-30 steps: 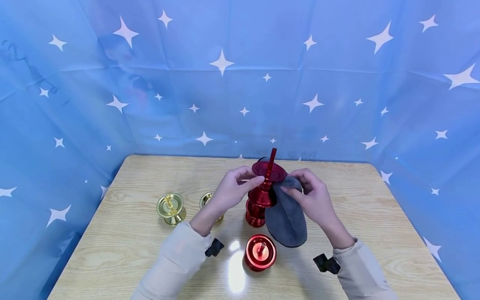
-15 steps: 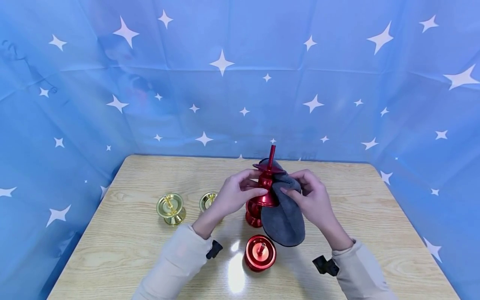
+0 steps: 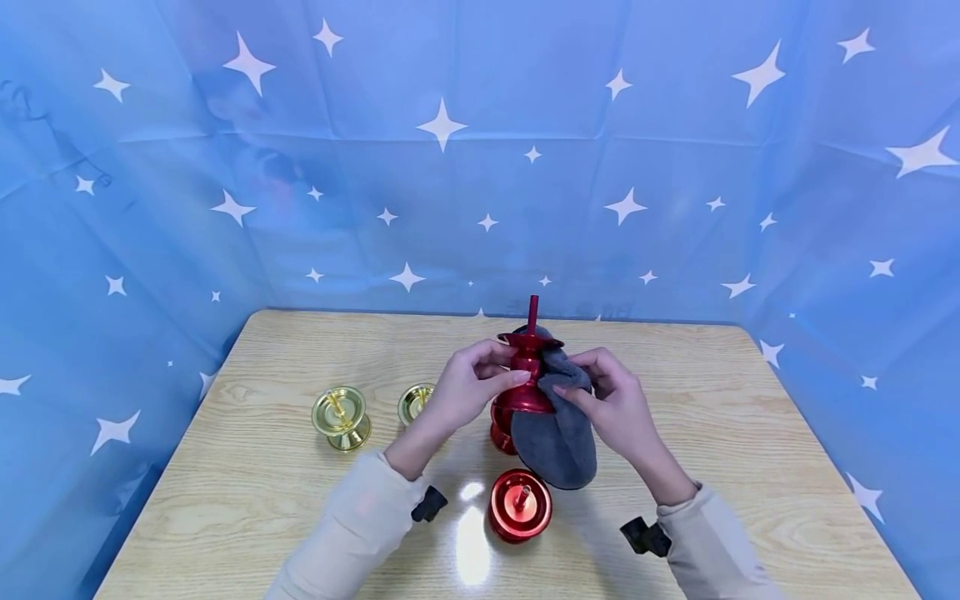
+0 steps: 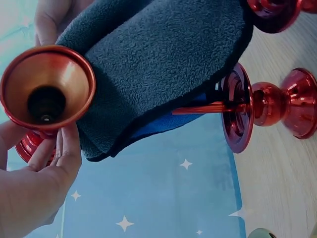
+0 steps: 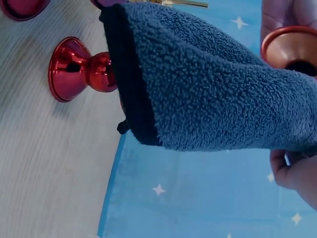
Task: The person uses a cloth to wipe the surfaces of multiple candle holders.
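Raised above the table, a red metal candlestick (image 3: 527, 400) with a spike on top is gripped round its stem by my left hand (image 3: 472, 385). Its hollow base (image 4: 69, 74) faces the camera in the left wrist view. My right hand (image 3: 617, 404) pinches a dark grey fleecy cloth (image 3: 558, 454) against the candlestick's right side. The cloth hangs down in a fold and also shows behind the dish. Behind the cloth and the raised candlestick, a second red candlestick (image 3: 503, 433) stands on the table, partly hidden.
A third red candlestick (image 3: 521, 506) stands upright nearer the front. To the left are two gold candlesticks, one in full sight (image 3: 341, 417) and the other (image 3: 414, 402) partly behind my left forearm. A blue star-printed curtain (image 3: 480, 167) surrounds the wooden table (image 3: 750, 450).
The held candlestick has turned from tilted, dish facing the camera, to nearly upright, and shifted slightly left. My right hand and the cloth have moved left along with it.
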The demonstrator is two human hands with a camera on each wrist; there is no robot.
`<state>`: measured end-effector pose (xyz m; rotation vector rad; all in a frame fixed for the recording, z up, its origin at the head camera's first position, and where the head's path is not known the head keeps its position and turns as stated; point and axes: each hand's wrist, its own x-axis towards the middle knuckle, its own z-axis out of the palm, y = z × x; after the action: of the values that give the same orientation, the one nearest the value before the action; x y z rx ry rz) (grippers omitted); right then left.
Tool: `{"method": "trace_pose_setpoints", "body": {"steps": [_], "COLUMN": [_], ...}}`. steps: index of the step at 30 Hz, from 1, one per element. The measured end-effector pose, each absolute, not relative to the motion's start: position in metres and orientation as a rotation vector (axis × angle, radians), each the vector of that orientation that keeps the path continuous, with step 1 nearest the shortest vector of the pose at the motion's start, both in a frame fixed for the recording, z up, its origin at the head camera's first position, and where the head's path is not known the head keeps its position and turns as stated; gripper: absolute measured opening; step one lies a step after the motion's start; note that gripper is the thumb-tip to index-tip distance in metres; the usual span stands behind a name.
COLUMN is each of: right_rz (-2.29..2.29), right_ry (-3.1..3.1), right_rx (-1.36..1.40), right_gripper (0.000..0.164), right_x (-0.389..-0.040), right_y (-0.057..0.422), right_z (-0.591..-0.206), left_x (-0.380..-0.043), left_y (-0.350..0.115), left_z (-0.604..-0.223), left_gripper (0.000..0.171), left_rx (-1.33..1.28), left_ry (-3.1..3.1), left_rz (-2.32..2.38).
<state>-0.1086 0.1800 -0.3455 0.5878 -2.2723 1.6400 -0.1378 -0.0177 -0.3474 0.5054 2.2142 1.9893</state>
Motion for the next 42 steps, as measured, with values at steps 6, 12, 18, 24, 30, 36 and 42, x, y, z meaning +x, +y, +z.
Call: {"method": "trace_pose_setpoints", "body": {"steps": [6,12,18,24,30,36,42], "right_rz": [1.476,1.284,1.48,1.545,1.518,1.391,1.51], "right_ry": [-2.279,-2.291,-2.272,-2.298,-2.271,-2.244,-2.244], "right_rx": [0.641,0.658,0.696,0.669,0.67,0.634,0.614], "right_gripper": [0.028,0.029,0.03,0.026,0.027,0.029,0.028], "right_x": [-0.107,-0.105,-0.107,-0.107,-0.103,-0.099,-0.1], "right_y": [0.174,0.169,0.175,0.178,0.175,0.17,0.172], "right_z": [-0.34,-0.335,-0.336,-0.338,-0.335,-0.33,-0.331], "left_x": [-0.136,-0.134,-0.136,-0.132,-0.132,-0.133,-0.133], "left_y": [-0.018,-0.019,-0.026,-0.024,-0.019,-0.017,-0.02], "left_z": [-0.345,-0.342,-0.339,-0.333,-0.337,-0.338,-0.338], "left_gripper": [0.024,0.024,0.027,0.034,0.032,0.031,0.027], "left_rx": [0.543,0.594,0.622,0.634,0.553,0.442,0.47], "left_ry": [2.343,2.468,2.083,1.987,2.232,2.32,2.102], "left_rz": [1.932,1.851,1.988,1.955,1.913,1.951,2.034]}}
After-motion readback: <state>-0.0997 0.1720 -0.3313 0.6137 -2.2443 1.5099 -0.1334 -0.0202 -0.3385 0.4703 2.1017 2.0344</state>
